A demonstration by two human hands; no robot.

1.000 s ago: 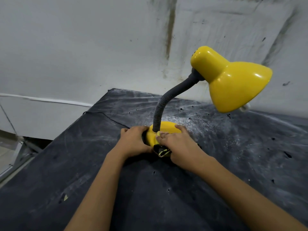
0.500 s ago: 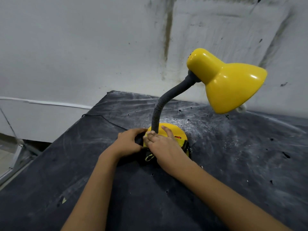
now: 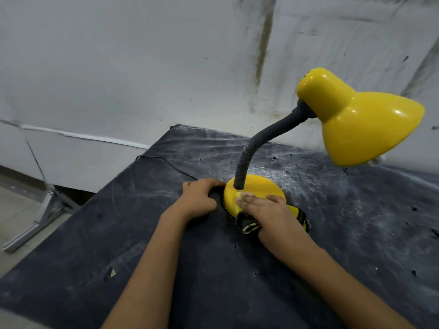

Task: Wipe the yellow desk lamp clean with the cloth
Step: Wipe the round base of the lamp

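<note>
On the dark table, our right hand presses the cloth flat-fingered onto the lamp base, our left hand curls at its rim, hold unclear; we judge hard pushing could tip the overhanging shade.

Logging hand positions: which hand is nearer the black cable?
Left. The left hand rests at the lamp base's left edge, where the black cable reaches it; the right hand lies on the base's near side, farther off.
</note>
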